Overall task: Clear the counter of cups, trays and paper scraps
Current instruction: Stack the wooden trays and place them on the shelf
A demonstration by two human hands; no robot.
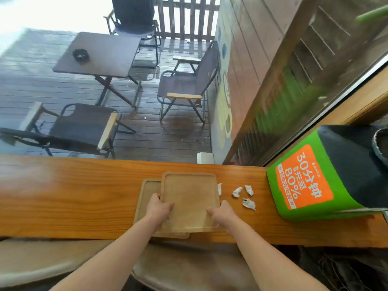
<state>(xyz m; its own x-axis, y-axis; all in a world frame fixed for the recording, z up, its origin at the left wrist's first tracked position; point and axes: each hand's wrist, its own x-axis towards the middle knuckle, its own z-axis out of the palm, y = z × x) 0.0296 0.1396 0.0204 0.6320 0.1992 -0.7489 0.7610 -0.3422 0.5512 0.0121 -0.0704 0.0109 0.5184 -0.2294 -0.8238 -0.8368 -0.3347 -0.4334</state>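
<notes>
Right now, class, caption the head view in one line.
The left hand and right hand grip the top tray, askew over a second tray on the counter, paper scraps beside it.

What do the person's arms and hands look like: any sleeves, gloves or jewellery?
Left hand and right hand are ungloved, with no rings, watch or bracelet visible. Left arm and right arm show no sleeves up to the frame edge.

A green charging station [304, 181] stands at right. Outside, a folding chair [184, 85] adjoins a table [105, 59] bearing an ashtray [81, 55].
</notes>
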